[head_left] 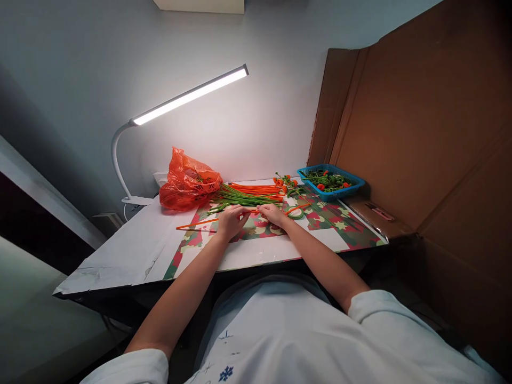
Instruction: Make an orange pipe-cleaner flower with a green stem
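A thin orange stem, like a pipe cleaner, runs across the front of the table between my hands, its ends sticking out past both. My left hand is closed on it at the left. Close beside, my right hand pinches the same stem, fingertips a short way from the left ones. Just beyond the hands lies a bundle of green stems, with a row of orange stems behind it. A roll of green tape rests right of my right hand. A thin dark stick lies near my left hand.
An orange plastic bag stands at the back left, under a lit desk lamp. Small orange flowers lie beside a blue basket of green and orange pieces. Tall cardboard walls the right side.
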Motion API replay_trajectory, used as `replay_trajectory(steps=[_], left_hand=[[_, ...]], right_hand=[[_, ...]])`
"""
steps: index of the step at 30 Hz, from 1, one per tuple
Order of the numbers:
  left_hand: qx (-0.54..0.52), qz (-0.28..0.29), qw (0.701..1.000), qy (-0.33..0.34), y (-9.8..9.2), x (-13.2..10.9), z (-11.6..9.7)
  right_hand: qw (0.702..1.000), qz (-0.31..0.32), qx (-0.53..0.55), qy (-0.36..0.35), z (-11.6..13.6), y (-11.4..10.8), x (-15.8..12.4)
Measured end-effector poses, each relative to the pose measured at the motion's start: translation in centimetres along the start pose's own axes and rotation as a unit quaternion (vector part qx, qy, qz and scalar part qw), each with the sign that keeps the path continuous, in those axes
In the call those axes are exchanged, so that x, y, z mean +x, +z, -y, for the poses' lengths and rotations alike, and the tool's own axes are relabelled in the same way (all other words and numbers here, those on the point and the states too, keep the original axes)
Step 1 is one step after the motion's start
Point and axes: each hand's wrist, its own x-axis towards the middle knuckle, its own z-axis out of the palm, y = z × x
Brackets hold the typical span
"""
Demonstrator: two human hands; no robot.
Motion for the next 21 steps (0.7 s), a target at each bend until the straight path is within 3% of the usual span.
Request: replay_trajectory(steps=[11,21], left_hand=[[0.042,-0.019,0.995,0.089,-0.09,-0.05,0.33],[0.048,0.010,0.991,0.121,-0.63,0.53,0.28]], right_hand=[[0.991,0.059,0.108,0.059,0.27,-0.34,-0.08],[0.995,0.065,0.063,0.050,0.04,-0.50,-0.08]])
